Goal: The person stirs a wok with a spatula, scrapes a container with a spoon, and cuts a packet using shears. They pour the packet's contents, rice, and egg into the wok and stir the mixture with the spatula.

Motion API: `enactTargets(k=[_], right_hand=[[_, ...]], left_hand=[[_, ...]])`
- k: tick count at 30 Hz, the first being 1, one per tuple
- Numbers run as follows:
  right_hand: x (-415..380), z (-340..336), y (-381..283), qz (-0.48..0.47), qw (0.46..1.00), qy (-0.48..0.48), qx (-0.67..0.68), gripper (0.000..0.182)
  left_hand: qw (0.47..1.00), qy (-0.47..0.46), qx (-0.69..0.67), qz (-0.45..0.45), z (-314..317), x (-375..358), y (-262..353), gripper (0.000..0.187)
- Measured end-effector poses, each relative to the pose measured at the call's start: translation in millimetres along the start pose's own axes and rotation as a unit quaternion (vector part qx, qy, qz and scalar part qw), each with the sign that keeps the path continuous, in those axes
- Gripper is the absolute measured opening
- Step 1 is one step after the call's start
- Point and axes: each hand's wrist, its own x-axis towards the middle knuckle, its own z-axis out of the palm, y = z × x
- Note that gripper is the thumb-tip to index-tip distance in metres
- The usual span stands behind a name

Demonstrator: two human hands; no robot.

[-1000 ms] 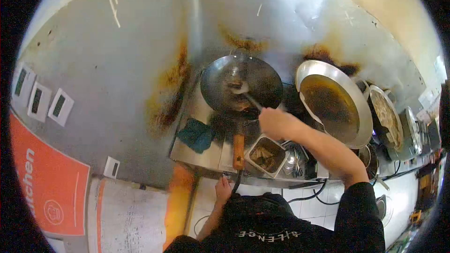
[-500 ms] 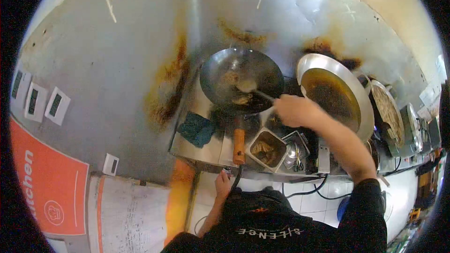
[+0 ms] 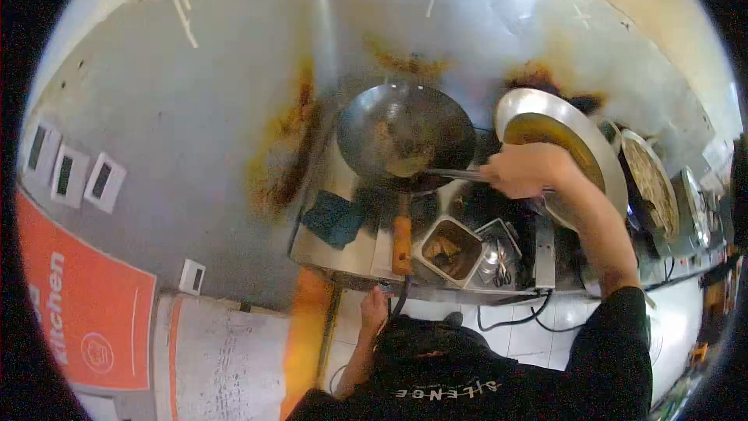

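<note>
The person's right hand (image 3: 523, 170) grips a metal ladle (image 3: 453, 175), right of the round black wok (image 3: 444, 125); the left hand's (image 3: 374, 309) hold is unclear.

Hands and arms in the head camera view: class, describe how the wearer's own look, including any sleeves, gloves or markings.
The right hand and left hand wear no gloves, and the forearms are bare. The black sleeves are short, the right one ending near the elbow. They belong to a black top with white lettering. No watch can be made out.
</note>
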Motion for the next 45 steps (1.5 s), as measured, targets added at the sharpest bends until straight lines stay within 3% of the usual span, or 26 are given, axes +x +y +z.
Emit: enactTargets(k=[1,3,4,5,7,9,10,13,14,17,18,21,22,25,27,29,30,33,35,37,40,42,43,44,45], right_hand=[[-1,2,6,-0.005,0.999,0.032,0.007,0.025],[23,17,-15,0.077,0.99,0.109,0.049,0.021],[60,44,-18,0.056,0.985,0.151,0.062,0.02],[62,43,-38,0.066,0.987,0.105,0.102,0.021],[50,56,-28,-0.04,0.974,0.216,0.05,0.024],[8,15,-19,0.04,0.993,0.034,0.102,0.028],[13,17,-17,0.054,0.992,0.022,0.111,0.029],[79,64,-41,0.071,0.989,0.129,0.034,0.033],[92,89,-39,0.032,0.984,0.173,0.011,0.039],[-1,27,-31,-0.02,0.99,0.087,0.107,0.046],[0,35,-17,0.021,0.988,0.085,0.13,0.04],[54,62,-33,0.045,0.988,0.128,0.067,0.031],[91,96,-27,0.027,0.981,0.172,0.079,0.021],[26,55,-15,-0.001,0.986,0.133,0.102,0.018],[26,39,-4,0.0,0.995,0.078,0.06,0.017],[68,60,0,-0.037,0.994,0.105,-0.012,0.016],[58,40,-16,-0.044,0.994,0.074,-0.068,0.018],[36,-7,27,-0.041,0.998,-0.002,-0.038,0.021],[-16,-51,34,-0.072,0.988,-0.09,0.105,0.023],[-4,-62,25,-0.064,0.987,-0.143,0.043,0.024],[53,-48,19,0.02,0.988,-0.143,-0.05,0.026],[34,-66,36,-0.026,0.989,-0.145,0.021,0.024],[24,-83,40,-0.052,0.986,-0.15,0.047,0.023],[0,-96,23,-0.016,0.987,-0.151,0.054,0.02],[12,-90,15,-0.02,0.988,-0.151,0.008,0.02]], left_hand=[[0.999,0.005,-0.02,-0.027,4,1,-9,0.059],[0.996,-0.009,-0.052,-0.075,11,-3,-19,0.059],[0.996,-0.019,-0.039,-0.079,17,-4,-23,0.058],[0.996,-0.026,-0.025,-0.082,18,-6,-25,0.057],[0.994,-0.015,-0.05,-0.091,14,-1,-25,0.054],[0.985,0.012,-0.131,-0.11,14,-9,-21,0.05],[0.983,0.017,-0.145,-0.112,19,-14,-25,0.049],[0.98,0.006,-0.172,-0.102,32,-17,-40,0.046],[0.979,0.004,-0.176,-0.098,33,-18,-41,0.045],[0.981,0.004,-0.161,-0.107,18,-13,-18,0.044],[0.982,0.0,-0.15,-0.117,17,-17,-7,0.044],[0.976,0.026,-0.18,-0.118,25,-14,5,0.043],[0.976,0.001,-0.177,-0.127,25,-11,3,0.043],[0.975,-0.02,-0.166,-0.147,19,-1,-15,0.041],[0.977,0.008,-0.154,-0.146,26,-1,-24,0.038],[0.967,0.023,-0.216,-0.133,33,3,-47,0.035],[0.977,0.014,-0.185,-0.109,32,6,-52,0.034],[1.0,-0.009,0.016,-0.012,32,5,-61,0.032],[0.999,0.04,0.004,0.03,38,2,-63,0.032],[0.988,0.001,-0.113,-0.11,23,-8,-17,0.033],[0.999,0.019,-0.038,-0.017,21,-14,2,0.038],[0.998,0.012,0.054,0.035,22,-6,-40,0.043],[0.999,0.019,0.038,0.017,27,-3,-47,0.044],[0.999,0.026,0.021,0.0,31,0,-47,0.045],[0.996,0.038,-0.057,-0.053,33,-5,-50,0.045]])
